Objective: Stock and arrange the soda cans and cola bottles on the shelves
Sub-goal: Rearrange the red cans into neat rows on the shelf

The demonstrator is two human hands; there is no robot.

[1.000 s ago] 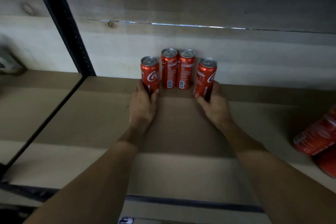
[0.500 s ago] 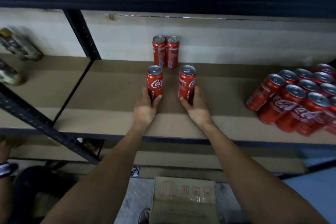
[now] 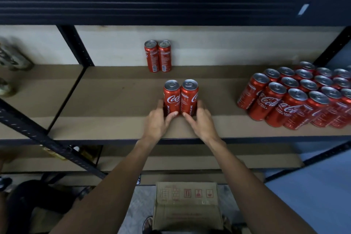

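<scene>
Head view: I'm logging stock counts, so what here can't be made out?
All in the head view:
- Can group on the right: cut off by the frame's right edge, so no full count.
- Objects on the left shelf bay: blurred, unidentifiable.
- Bases of the left front can and right front can: covered by the left hand and right hand gripping them.
- Cardboard box: contents not visible.

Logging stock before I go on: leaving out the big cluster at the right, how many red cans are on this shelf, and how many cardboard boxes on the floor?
Back cans, against the wall: 2
Front cans, one in the left hand, one in the right hand: 2
Cardboard box, on the floor: 1
Total: 5
</scene>
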